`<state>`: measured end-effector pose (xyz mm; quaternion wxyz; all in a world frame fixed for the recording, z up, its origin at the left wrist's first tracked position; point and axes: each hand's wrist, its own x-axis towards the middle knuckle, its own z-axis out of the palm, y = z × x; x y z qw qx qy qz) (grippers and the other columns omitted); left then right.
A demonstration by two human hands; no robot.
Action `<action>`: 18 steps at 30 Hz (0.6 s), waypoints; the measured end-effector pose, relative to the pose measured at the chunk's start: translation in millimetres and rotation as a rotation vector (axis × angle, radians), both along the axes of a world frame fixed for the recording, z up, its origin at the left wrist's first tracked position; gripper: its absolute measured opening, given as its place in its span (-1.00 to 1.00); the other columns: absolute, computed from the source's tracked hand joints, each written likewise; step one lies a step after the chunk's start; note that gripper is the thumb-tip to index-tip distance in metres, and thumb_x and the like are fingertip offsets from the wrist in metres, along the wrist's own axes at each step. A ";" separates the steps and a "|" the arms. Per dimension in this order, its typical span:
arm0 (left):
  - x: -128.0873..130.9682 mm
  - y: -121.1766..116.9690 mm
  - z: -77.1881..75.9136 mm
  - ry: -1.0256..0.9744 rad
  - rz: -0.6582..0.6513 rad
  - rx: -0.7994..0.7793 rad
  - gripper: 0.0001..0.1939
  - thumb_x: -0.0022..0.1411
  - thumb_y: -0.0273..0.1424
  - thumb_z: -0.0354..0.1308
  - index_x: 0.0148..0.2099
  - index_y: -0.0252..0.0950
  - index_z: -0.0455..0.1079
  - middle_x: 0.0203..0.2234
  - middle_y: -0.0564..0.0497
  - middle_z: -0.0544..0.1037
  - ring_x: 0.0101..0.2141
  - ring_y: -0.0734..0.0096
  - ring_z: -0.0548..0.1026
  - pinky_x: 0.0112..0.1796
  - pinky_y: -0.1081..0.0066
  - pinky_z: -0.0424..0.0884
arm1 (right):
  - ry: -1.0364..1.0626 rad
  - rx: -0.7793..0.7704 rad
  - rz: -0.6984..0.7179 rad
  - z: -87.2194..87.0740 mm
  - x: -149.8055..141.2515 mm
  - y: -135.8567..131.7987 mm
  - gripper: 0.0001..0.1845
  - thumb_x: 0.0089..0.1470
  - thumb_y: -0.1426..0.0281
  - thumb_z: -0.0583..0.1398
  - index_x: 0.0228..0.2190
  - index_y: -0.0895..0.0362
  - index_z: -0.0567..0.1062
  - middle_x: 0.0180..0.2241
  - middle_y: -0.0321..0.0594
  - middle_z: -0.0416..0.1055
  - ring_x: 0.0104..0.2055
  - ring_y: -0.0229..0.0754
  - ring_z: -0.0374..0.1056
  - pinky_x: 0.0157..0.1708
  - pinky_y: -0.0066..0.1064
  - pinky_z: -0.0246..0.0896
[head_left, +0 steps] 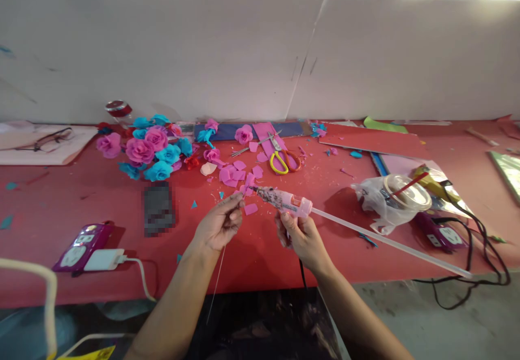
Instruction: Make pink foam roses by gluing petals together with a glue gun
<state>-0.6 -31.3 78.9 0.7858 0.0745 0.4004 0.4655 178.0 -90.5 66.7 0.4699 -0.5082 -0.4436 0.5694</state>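
My left hand (221,220) pinches a thin wire stem (216,284) that hangs down below it. A small pink paper flower piece (247,183) shows at the fingertips. My right hand (298,235) is wrapped round the handle of a pink hot glue gun (284,200). Its dark nozzle points left and meets or nearly touches the pink paper. From the gun's back a long clear glue stick (390,241) slants down to the right. Loose pink paper petals (231,175) lie just beyond my hands, and scissors (280,159) with yellow and red handles rest behind the gun.
Blue and pink paper roses (156,149) are bunched at the back left. Purple power strips (83,246) (441,233) lie on both sides of the red table (260,273), with black cords at right. A plastic-bagged tub (408,195) stands right. A pale partition (182,46) rises behind.
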 end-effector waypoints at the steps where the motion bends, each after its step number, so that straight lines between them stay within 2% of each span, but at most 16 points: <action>1: -0.3 0.1 -0.8 0.001 -0.001 0.004 -0.87 0.18 -0.65 0.04 -0.38 -0.47 0.39 -0.62 0.05 0.41 -0.77 0.81 0.16 -0.77 0.75 -0.01 | 0.003 0.001 0.003 0.0 0.1 -0.1 -0.51 0.06 -0.04 0.10 -0.56 0.12 0.24 -0.70 -0.41 0.14 -0.68 -0.39 0.05 -0.69 -0.52 -0.11; 13: 2.4 -0.9 2.6 0.041 -0.011 -0.004 -0.89 0.15 -0.65 0.07 -0.40 -0.47 0.39 -0.64 0.05 0.41 -0.77 0.81 0.16 -0.78 0.75 -0.03 | 0.001 0.016 0.011 -0.9 0.9 -0.2 -0.53 0.08 -0.01 0.10 -0.55 0.13 0.26 -0.69 -0.39 0.17 -0.68 -0.39 0.06 -0.69 -0.53 -0.09; 18: 3.4 -2.8 2.7 0.044 -0.041 0.008 -0.94 0.10 -0.63 0.15 -0.41 -0.45 0.38 -0.64 0.07 0.41 -0.77 0.81 0.15 -0.78 0.74 -0.03 | -0.026 0.041 0.009 -0.8 -0.5 1.0 -0.56 0.08 0.00 0.11 -0.51 0.13 0.29 -0.69 -0.41 0.17 -0.69 -0.39 0.07 -0.69 -0.53 -0.08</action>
